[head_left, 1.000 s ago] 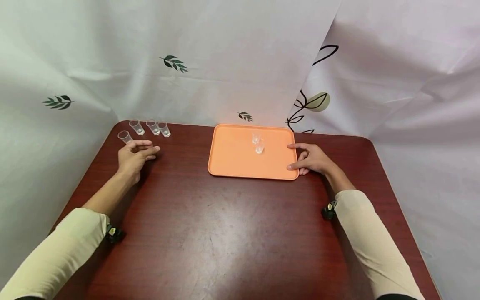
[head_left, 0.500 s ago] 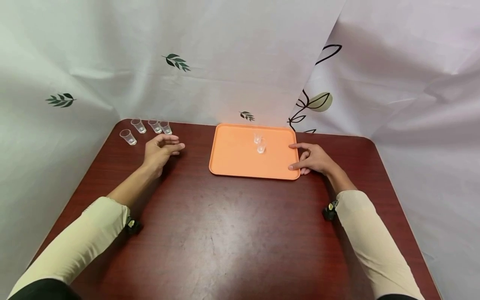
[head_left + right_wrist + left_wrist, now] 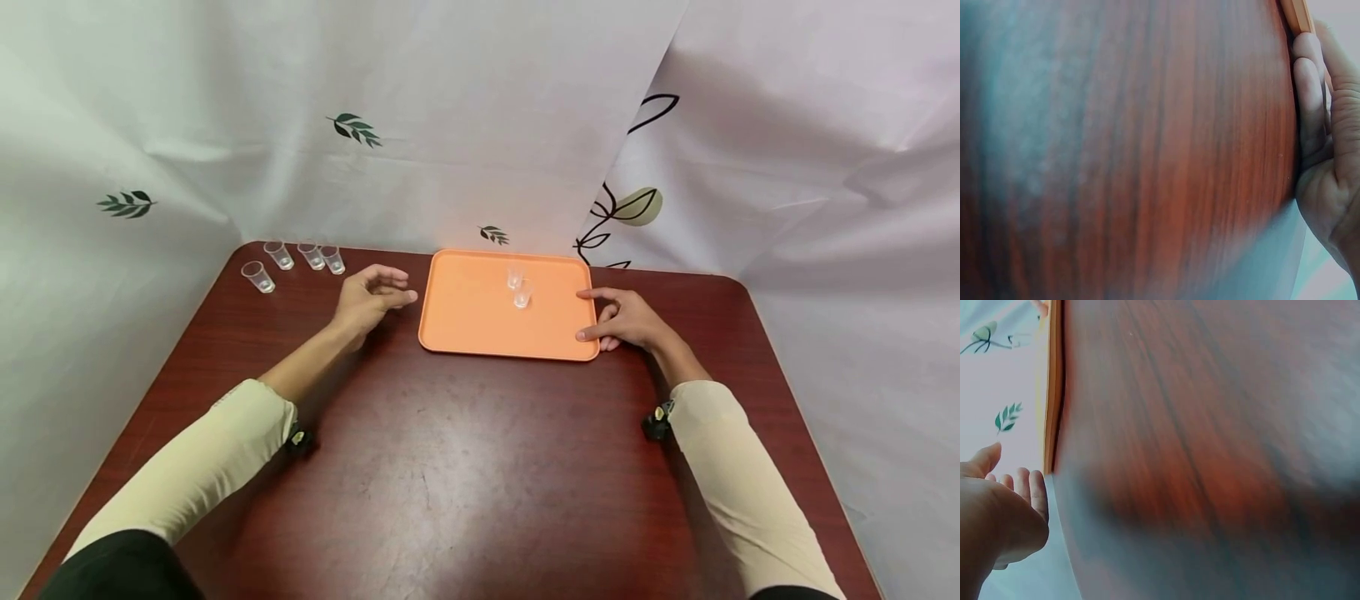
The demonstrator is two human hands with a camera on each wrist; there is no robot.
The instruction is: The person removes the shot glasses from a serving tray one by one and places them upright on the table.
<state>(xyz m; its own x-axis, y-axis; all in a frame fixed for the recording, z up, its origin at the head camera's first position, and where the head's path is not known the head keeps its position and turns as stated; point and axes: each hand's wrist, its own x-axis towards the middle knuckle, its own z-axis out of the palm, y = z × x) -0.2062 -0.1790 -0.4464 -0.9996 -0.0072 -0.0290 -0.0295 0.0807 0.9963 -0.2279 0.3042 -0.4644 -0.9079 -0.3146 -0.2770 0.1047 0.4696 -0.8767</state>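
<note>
An orange tray [image 3: 480, 329] lies on the table with two small clear cups on it, a farther cup [image 3: 514, 277] and a nearer cup [image 3: 522, 295], close together. My right hand [image 3: 630, 319] grips the tray's right rim, with thumb and index finger over the edge and the other fingers bent against its outer side. Just left of the tray, my left hand [image 3: 367, 302] hovers with fingers loosely bent and nothing in it. In the left wrist view this hand [image 3: 1007, 512] appears near the tray's edge [image 3: 1054, 394], apart from it.
Several more clear cups [image 3: 258, 277] stand at the table's back left corner. A dark red wooden table [image 3: 450, 467] spreads out below both arms. White curtains [image 3: 450, 125] with leaf prints hang behind and beside it.
My left hand has moved right, away from the cups at the back left and up to the tray's left side. My right hand stays on the tray's right rim.
</note>
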